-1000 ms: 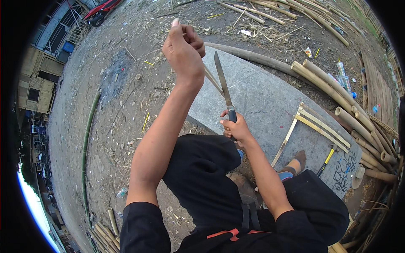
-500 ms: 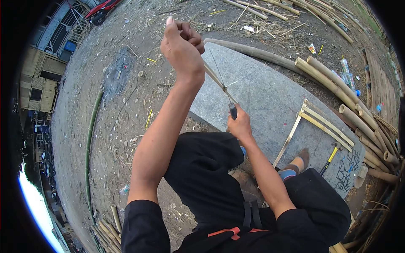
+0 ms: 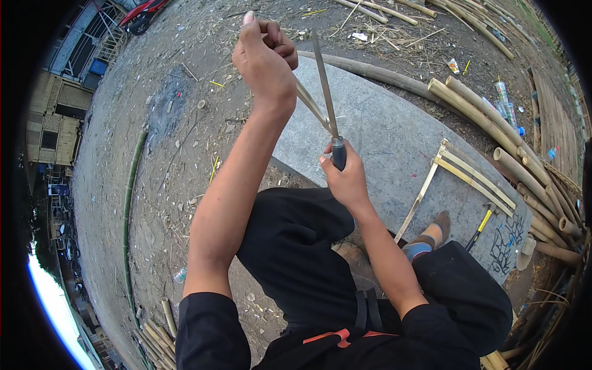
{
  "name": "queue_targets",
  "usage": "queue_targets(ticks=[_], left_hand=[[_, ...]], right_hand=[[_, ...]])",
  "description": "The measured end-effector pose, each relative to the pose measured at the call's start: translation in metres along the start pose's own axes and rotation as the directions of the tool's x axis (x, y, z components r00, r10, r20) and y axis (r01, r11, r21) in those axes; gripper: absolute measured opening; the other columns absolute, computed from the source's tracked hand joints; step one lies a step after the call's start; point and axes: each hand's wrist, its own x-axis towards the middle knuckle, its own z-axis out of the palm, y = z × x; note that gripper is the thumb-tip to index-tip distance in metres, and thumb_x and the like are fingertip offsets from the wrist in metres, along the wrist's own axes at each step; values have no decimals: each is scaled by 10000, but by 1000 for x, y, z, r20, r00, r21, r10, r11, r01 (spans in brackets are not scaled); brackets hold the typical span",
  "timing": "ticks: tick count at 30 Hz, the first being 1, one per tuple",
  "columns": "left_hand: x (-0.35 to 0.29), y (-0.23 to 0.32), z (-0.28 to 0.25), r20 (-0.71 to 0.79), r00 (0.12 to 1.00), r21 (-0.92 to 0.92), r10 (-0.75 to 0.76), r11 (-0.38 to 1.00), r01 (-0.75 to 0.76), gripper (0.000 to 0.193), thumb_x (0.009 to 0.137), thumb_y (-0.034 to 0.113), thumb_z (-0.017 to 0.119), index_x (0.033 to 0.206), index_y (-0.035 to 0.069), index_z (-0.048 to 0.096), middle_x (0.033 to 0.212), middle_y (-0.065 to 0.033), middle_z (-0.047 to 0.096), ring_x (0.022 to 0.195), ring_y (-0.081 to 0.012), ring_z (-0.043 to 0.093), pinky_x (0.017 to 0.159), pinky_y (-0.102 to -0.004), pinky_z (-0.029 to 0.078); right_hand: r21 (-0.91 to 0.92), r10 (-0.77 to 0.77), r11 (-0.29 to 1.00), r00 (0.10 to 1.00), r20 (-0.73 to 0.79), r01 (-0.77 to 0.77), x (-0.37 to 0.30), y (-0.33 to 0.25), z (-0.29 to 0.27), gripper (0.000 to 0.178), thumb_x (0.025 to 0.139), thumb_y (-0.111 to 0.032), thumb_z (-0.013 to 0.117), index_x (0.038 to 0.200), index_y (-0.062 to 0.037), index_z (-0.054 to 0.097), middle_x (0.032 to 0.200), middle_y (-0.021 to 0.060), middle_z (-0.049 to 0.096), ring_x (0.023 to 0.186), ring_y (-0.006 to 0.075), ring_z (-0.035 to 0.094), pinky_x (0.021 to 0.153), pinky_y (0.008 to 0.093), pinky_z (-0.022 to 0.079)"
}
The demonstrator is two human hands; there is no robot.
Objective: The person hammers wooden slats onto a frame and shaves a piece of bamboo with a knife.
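My left hand (image 3: 266,58) is raised and closed around the upper end of a thin bamboo strip (image 3: 311,106), which slants down toward my right hand. My right hand (image 3: 345,179) grips the dark handle of a long knife (image 3: 325,86). Its blade points up and away, lying against the strip just above the handle. Both hands are held over my knees, in front of a grey stone slab (image 3: 388,142).
Split bamboo strips (image 3: 472,172) and a yellow-handled hammer (image 3: 481,225) lie on the slab. Bamboo poles (image 3: 493,123) are piled to the right, a long green pole (image 3: 129,203) lies at left. My sandalled foot (image 3: 428,237) rests by the slab. Dirt ground carries scraps.
My left hand rose slightly with the strip. The knife blade swung from beside the strip to lie against it, and my right hand shifted a little.
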Motion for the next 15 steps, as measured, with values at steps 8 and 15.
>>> queue_targets(ticks=[8,15], left_hand=[[-5,4,9,39,999,-34,-24,999,25,415,1009,396,386,737,82,371,550,6,298,471,-80,236,430,-265,178],[-8,4,4,74,996,-31,-50,998,52,380,993,376,412,761,76,382,602,-4,314,491,-93,236,442,-274,192]], right_hand=[[-524,-46,851,996,-82,-3,30,75,-17,257,833,-113,613,1069,-11,595,808,238,660,769,418,669,663,463,499],[143,406,892,899,165,-429,18,66,-16,172,829,-75,643,991,-55,591,695,68,586,495,150,522,491,348,424]])
